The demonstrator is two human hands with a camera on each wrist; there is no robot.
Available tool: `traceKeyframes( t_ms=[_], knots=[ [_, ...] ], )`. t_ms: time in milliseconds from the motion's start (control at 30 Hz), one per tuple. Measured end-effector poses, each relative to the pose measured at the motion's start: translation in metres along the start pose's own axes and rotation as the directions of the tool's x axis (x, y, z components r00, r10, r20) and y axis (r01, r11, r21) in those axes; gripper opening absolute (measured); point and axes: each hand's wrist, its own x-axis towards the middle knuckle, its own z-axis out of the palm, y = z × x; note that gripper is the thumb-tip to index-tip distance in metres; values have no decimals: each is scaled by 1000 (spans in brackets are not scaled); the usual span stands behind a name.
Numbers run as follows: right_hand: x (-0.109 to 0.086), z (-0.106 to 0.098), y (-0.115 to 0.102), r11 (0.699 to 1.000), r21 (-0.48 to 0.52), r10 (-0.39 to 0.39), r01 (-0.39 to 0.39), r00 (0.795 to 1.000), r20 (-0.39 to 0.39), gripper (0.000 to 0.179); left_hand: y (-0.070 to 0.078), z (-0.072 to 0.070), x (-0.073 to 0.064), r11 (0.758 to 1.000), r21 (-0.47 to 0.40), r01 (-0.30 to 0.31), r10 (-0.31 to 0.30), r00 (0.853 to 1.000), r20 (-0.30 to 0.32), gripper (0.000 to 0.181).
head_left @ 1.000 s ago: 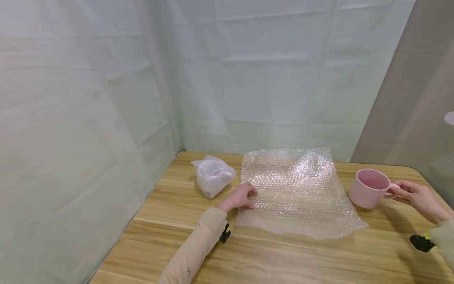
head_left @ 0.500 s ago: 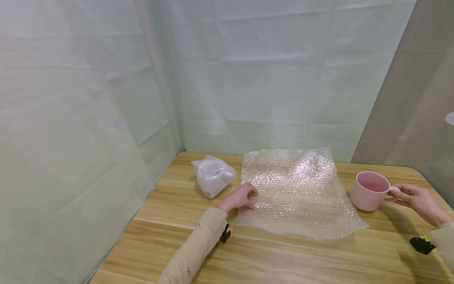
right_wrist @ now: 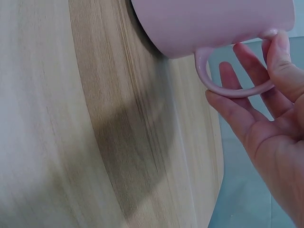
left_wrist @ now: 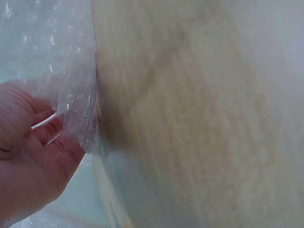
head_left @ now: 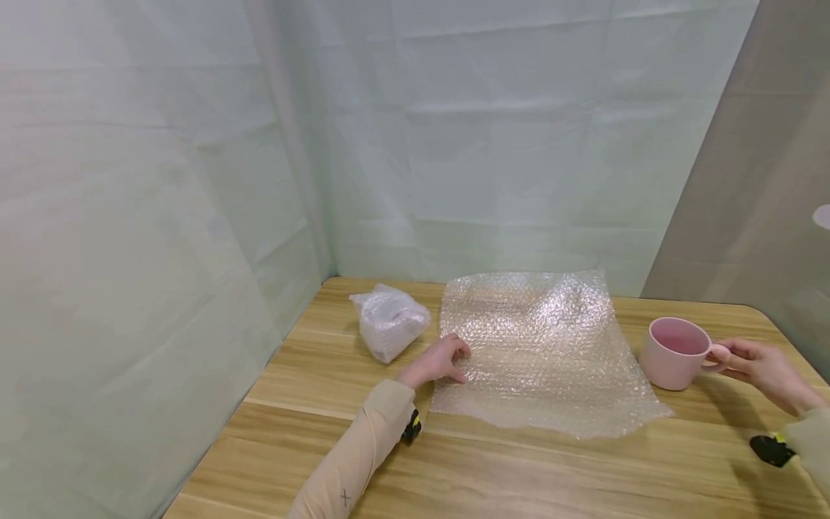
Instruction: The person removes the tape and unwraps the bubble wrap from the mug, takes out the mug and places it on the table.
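At the right of the table, my right hand (head_left: 768,371) holds a pink mug (head_left: 674,364) by its handle. The right wrist view shows the thumb at the top of the handle (right_wrist: 228,92) and fingers around it. The mug is upright beside the right edge of a flat sheet of bubble wrap (head_left: 538,353). Whether its base touches the table cannot be told. My left hand (head_left: 437,362) rests at the sheet's left edge, thumb and fingers apart. In the left wrist view, the wrap (left_wrist: 61,61) partly covers the left fingertips.
A bundle wrapped in bubble wrap (head_left: 389,323) sits left of the sheet, just beyond my left hand. Everything lies on a wooden table (head_left: 493,476). Pale cloth hangs (head_left: 480,166) behind the table and along its left side.
The pink mug has come slightly down in the head view, with my right hand still on its handle. My left hand, the sheet and the wrapped bundle have stayed put.
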Motion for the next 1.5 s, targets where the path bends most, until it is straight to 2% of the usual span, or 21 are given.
traceKeyframes(
  t_ms=[233, 567, 767, 1033, 1300, 1500],
  knots=[
    [0, -2, 4, 999, 42, -1, -1, 999, 44, 23, -1, 2, -1, 1000, -22, 6, -6, 1000, 3, 43],
    [4, -5, 8, 994, 101, -37, 32, 998, 47, 26, -3, 2, 1, 1000, -9, 5, -5, 1000, -3, 43],
    [4, -6, 11, 994, 102, -45, 39, 998, 50, 25, -1, 1, 0, 1000, -7, -9, 9, 1000, -11, 42],
    [3, -6, 13, 993, 110, -59, 53, 997, 51, 26, 0, 2, -2, 1000, -11, 7, -7, 1000, -8, 42],
    [3, -7, 10, 995, 94, -41, 37, 999, 36, 27, 0, 1, -3, 1000, -10, -11, 11, 1000, -11, 42],
    [1, -6, 9, 990, 142, -20, 15, 999, 36, 33, -1, 1, -3, 1000, -8, -11, 11, 1000, 0, 42]
  ],
)
